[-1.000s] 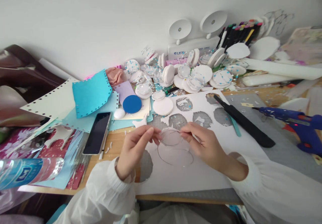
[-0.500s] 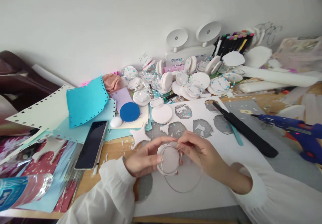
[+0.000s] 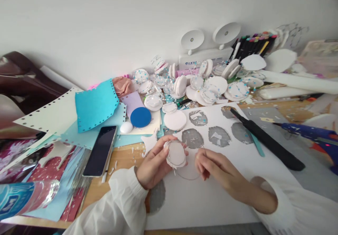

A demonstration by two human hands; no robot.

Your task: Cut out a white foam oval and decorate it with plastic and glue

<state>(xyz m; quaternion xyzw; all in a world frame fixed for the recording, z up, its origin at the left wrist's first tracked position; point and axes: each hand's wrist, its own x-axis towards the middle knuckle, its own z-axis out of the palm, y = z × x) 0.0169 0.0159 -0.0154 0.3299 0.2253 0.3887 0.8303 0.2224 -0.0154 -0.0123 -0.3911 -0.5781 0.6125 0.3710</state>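
Observation:
My left hand (image 3: 152, 167) grips a small white round disc (image 3: 177, 155) by its edge, thumb in front and fingertips showing at the far side. Thin wire runs round the disc's rim, and a loose loop of that wire (image 3: 190, 179) hangs out to the right. My right hand (image 3: 217, 168) is closed in a pinch on the wire, a short way from the disc. Beneath both hands lies a white sheet (image 3: 200, 203) with several round holes cut in it.
Behind are several white discs with blue-beaded wire (image 3: 237, 91), a blue disc (image 3: 141, 117) and a larger white disc (image 3: 175, 119). A black-handled cutter (image 3: 274, 145) and blue glue gun (image 3: 311, 131) lie right. A phone (image 3: 100, 152), coloured paper (image 3: 96, 104) and bottle (image 3: 23, 196) are left.
My right hand has moved away from the disc to the right, drawing the wire. The loose loop has become smaller. The disc sits slightly higher in my left hand, and the view has shifted a little.

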